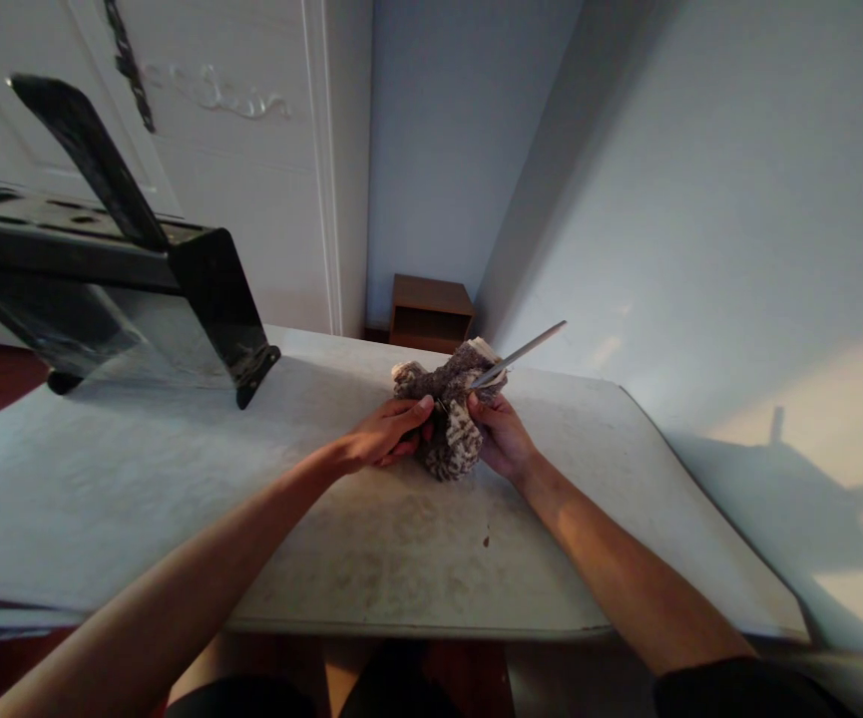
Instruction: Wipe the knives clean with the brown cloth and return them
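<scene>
A bunched piece of knitting [455, 439] in mottled brown and cream yarn is held just above the white table, near its far edge. A grey, straight knitting needle [525, 351] sticks out of it up and to the right. My left hand [390, 431] is closed on the knitting's left side, thumb on top, other fingers partly hidden beneath. On the opposite side, my right hand [502, 434] grips the knitting, its thumb close to the base of the needle. Whether a second needle lies inside the folds cannot be seen.
The white table [371, 558] has brownish stains and a small dark speck [486, 541] near its front. A black framed appliance [124, 269] with a raised handle stands at the left. Beyond the table are a brown wooden cabinet [431, 294] and a white panelled door [251, 199]; a pale wall [737, 199] borders the right.
</scene>
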Available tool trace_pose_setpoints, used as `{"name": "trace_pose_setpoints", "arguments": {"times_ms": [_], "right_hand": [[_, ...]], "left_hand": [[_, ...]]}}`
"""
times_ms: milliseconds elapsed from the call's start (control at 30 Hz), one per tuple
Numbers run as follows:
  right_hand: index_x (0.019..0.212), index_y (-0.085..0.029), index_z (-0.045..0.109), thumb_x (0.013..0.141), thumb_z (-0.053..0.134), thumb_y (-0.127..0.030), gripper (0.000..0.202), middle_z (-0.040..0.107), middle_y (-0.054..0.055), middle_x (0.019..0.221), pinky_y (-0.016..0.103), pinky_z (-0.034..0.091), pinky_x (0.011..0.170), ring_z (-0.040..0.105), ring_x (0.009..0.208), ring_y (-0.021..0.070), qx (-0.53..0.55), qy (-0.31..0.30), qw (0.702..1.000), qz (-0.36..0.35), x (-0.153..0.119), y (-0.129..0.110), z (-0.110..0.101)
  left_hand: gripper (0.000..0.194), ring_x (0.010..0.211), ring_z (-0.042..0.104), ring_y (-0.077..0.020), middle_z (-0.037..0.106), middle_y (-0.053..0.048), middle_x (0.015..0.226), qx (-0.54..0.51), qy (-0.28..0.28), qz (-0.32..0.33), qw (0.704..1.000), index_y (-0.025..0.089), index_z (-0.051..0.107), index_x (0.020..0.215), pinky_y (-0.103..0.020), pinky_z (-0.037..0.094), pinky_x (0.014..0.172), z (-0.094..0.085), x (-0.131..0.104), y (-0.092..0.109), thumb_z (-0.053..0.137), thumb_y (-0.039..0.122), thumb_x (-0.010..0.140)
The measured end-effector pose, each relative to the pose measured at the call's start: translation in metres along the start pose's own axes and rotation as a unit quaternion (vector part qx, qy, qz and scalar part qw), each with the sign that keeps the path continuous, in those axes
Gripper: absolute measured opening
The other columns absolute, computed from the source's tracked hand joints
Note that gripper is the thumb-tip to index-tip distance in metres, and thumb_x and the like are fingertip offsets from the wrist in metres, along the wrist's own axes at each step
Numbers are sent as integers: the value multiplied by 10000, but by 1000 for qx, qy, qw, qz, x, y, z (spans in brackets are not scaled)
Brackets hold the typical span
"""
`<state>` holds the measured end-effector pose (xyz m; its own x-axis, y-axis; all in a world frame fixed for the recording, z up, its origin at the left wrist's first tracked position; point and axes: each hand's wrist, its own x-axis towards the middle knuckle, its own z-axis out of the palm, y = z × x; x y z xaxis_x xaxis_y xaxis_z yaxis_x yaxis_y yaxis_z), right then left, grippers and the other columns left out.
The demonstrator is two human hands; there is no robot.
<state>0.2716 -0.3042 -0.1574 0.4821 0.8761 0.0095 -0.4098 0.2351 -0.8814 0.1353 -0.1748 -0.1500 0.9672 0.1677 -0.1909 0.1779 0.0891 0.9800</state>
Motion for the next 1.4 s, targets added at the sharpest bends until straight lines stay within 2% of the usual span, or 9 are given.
{"name": "trace_pose_setpoints", "arguments": {"times_ms": [167,367,533,700,867,1033,1100,1267,1400], "right_hand": [[903,-181,682,625,841,-304,343,720,33,832,372,563,806,686,804,217,9,1,1000,7,-1,1,2],[871,-149,679,623,849,-311,342,721,54,819,380,570,797,690,758,219,0,-17,1000,26,-3,1,4],[848,-150,680,649,836,-320,304,713,49,758,385,583,733,685,694,217,-5,-3,1000,21,-2,3,3],[858,-167,682,593,867,-325,360,722,34,784,377,589,750,677,695,206,34,43,998,8,3,5,4],[887,-170,681,569,879,-305,398,729,34,828,356,590,756,681,741,206,50,91,994,-26,6,6,4],[927,-173,681,567,880,-308,432,729,35,839,359,590,760,689,823,225,53,114,991,-45,5,4,9],[959,-166,677,569,879,-306,461,729,40,849,360,588,766,690,833,227,52,120,990,-49,4,4,10],[927,-163,679,577,878,-323,433,730,42,841,352,588,761,690,797,219,48,114,991,-43,4,5,7],[896,-162,685,584,877,-316,397,729,36,832,342,588,749,684,732,198,42,85,995,-34,5,5,1]], "left_hand": [[603,301,170,-47,289,64,429,-58,-65,-102,991,186,451,689,-178,81,303,-7,-5,7,469,787,745],[568,298,174,-32,317,59,453,-90,-83,-127,984,167,487,710,-172,60,305,-12,-3,6,509,732,768],[540,291,275,-33,425,40,514,-77,-47,-84,992,140,568,797,-176,105,288,-9,-2,6,538,680,793],[419,338,354,-11,503,35,594,-50,-18,-14,999,139,524,749,-157,153,308,-11,-2,10,729,504,720],[491,351,368,-19,578,38,622,-26,94,-5,995,150,538,927,-161,223,321,-16,0,14,830,364,596],[383,366,421,-32,645,-17,712,9,122,14,992,136,553,849,-171,253,324,-16,3,11,765,400,670],[357,356,424,-44,618,-15,666,10,114,8,993,128,565,812,-178,247,314,-16,4,8,696,451,738],[417,295,310,-57,373,53,436,-54,47,-67,995,139,538,776,-168,171,297,-12,3,6,459,530,895],[414,288,257,-59,325,52,397,-111,-18,-138,984,155,484,742,-156,170,293,-13,0,10,382,509,931]]}}
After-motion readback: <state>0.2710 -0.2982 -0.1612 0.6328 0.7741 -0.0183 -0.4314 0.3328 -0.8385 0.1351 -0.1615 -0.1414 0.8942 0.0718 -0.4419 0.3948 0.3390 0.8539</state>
